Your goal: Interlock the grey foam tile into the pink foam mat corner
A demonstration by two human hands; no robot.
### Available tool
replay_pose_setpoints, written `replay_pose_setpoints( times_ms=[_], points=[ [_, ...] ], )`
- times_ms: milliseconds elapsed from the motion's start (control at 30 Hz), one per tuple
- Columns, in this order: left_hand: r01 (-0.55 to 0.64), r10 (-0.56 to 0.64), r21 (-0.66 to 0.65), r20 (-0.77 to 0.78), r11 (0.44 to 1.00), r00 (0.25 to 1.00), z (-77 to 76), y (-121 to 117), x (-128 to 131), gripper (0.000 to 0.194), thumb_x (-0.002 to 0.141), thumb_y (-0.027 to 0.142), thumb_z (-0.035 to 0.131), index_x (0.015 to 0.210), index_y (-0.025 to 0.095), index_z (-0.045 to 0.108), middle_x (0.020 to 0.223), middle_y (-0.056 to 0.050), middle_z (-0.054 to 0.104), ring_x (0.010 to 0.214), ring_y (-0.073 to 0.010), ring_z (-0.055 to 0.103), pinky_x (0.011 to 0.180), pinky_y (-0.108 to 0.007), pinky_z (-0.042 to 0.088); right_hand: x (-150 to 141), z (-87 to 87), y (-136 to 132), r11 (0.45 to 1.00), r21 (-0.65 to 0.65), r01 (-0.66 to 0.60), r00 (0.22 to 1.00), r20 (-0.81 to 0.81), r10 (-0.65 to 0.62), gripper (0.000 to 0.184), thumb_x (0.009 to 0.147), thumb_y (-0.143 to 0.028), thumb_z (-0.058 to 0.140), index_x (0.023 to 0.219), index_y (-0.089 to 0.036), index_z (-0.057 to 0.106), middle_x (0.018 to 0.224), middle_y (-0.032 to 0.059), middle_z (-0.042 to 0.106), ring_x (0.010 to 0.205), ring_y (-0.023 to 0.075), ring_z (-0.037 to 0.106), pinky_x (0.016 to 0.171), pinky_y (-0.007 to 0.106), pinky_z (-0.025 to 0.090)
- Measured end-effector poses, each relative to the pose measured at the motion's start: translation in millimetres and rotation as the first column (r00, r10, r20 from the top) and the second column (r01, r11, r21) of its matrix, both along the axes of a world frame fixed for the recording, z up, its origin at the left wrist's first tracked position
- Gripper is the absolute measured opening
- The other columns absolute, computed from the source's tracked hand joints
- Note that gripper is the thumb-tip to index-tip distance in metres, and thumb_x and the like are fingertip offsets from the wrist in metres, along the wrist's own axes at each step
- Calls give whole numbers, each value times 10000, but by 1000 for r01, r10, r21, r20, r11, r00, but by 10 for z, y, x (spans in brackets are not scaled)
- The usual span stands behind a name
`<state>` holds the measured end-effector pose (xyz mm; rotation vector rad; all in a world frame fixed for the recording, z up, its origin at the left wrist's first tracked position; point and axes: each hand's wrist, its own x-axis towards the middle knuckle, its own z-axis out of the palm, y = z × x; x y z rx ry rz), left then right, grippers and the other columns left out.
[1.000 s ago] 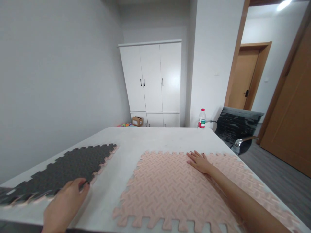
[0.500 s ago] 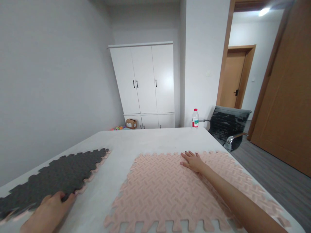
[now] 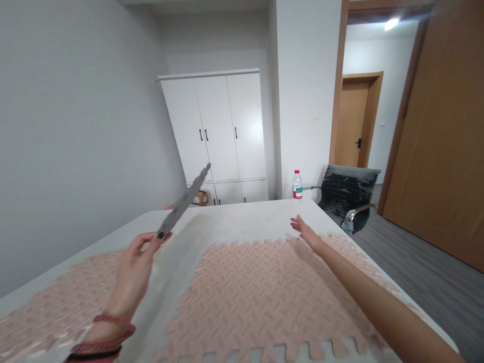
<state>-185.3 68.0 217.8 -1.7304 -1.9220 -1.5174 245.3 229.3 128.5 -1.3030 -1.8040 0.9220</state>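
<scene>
A dark grey foam mat tile [image 3: 184,201] is up off the table, seen nearly edge-on and slanting up to the right. My left hand [image 3: 136,259] pinches its near lower end between thumb and fingers. Below that hand, a pink foam mat tile [image 3: 64,297] with a raised pattern lies at the table's left. My right hand [image 3: 304,233] hovers above the far edge of the joined pink mats [image 3: 242,292], its fingers stretched out and holding nothing. Interlocking teeth show along the near edge of these mats.
The white table [image 3: 242,214] carries a plastic bottle with a red cap [image 3: 297,185] at its far right corner. Beyond stand a black chair [image 3: 346,194], a white cabinet [image 3: 219,126] and a cardboard box [image 3: 202,198]. A wall runs along the left.
My left hand has lifted the grey tile off the pink one and tipped it up, moving up and right. My right hand has risen off the pink mat.
</scene>
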Motion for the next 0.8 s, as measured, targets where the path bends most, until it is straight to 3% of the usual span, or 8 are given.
replay_pose_setpoints(
  times_ms=[67,133,200,267,367,467,633,800],
  points=[
    [159,-159,-35,10,987,987,2,223,445,403,908,521,379,1062,170,502,957,-15,671,843,-150,617,740,-251,477,244,200,70,999,-46,21,994,-106,-26,874,828,-633,-194,1502,-155,91,1414,182,438,1254,218,481,986,436,401],
    [305,-307,-69,-14,950,952,-50,464,820,377,899,505,396,1042,177,512,963,-24,659,870,-157,615,767,-255,483,543,362,122,993,-115,39,952,-297,-72,888,815,-668,-175,1494,-128,13,1402,207,443,1211,218,524,939,418,446],
    [423,-431,-105,-66,900,900,-130,703,1145,329,901,470,395,1011,187,520,1026,-45,642,974,-166,597,862,-274,468,871,454,161,982,-188,38,829,-542,-135,918,810,-739,-79,1485,-123,12,1390,217,452,1161,233,562,900,426,477],
    [504,-525,-160,-132,849,841,-229,935,1428,283,896,418,412,1031,195,521,1117,-62,620,1077,-171,558,983,-319,409,1188,463,196,969,-235,74,718,-662,-215,926,809,-778,22,1474,-139,100,1349,204,500,1065,241,613,845,437,509],
    [559,-622,-283,-230,779,749,-409,1267,1764,242,865,344,469,1060,216,529,1176,-50,617,1140,-179,526,1117,-417,248,1545,331,261,924,-282,257,799,-476,-368,778,845,-728,255,1371,-165,365,1249,166,590,848,211,649,739,406,548],
    [550,-675,-407,-292,729,678,-605,1565,1994,212,850,290,473,1041,229,541,1153,-30,635,1112,-180,543,1133,-447,194,1692,99,364,883,-280,378,849,-276,-451,507,811,-488,545,1194,-156,540,1240,148,597,835,190,630,722,355,558],
    [478,-692,-524,-356,704,628,-865,1895,2197,182,824,233,482,991,205,548,1079,-39,650,1029,-187,581,1089,-438,261,1669,-266,651,873,-145,466,874,-83,-480,488,760,-325,578,1207,-131,555,1255,138,577,1056,237,587,841,379,528],
    [423,-702,-582,-421,695,574,-965,1977,2246,169,858,256,446,968,219,568,1007,-17,662,997,-185,594,1072,-430,268,1673,-517,870,901,23,434,891,136,-433,515,732,-258,573,1226,-113,569,1217,130,603,1129,246,554,1007,394,411]
  ],
)
